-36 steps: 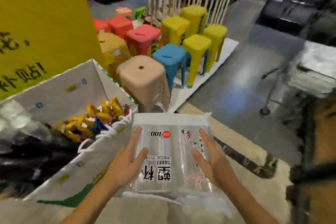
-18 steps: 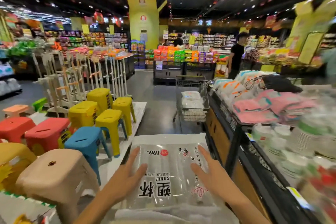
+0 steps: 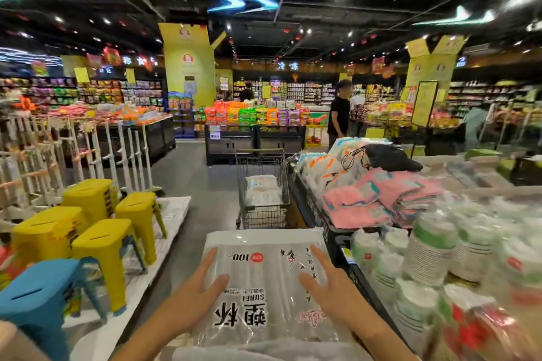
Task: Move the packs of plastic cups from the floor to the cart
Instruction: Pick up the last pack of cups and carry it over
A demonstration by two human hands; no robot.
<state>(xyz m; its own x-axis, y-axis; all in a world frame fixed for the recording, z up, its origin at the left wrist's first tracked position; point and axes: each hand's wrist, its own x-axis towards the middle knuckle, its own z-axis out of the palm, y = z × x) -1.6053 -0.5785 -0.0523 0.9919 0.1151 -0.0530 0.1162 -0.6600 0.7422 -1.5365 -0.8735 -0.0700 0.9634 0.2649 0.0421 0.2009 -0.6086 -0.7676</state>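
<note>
Seen from the head camera, low in the middle of the frame, I hold a flat, clear pack of plastic cups (image 3: pixel 258 278) out in front of me. It is level, up off the floor, with its printed face up. My left grip (image 3: pixel 190 293) lies on the pack's left side and my right grip (image 3: pixel 331 293) on its right. Both are spread wide, fingers straight and flat against the film, thumbs pointing inward, nothing curled round it. I cannot tell what bears the pack from beneath. More clear wrapping shows under it at the bottom edge.

Straight ahead, mid-frame, the wire cart (image 3: pixel 264 217) stands on the grey floor (image 3: pixel 199 179), well apart from the pack and just beside the end of the counter (image 3: pixel 311 202) on the right. White packs (image 3: pixel 262 190) lie in its basket. The counter carries pink folded cloths (image 3: pixel 381 199) and stacks of wrapped cups (image 3: pixel 434 252). At lower left stand yellow stools (image 3: pixel 88 199) and a blue stool (image 3: pixel 38 296).
</note>
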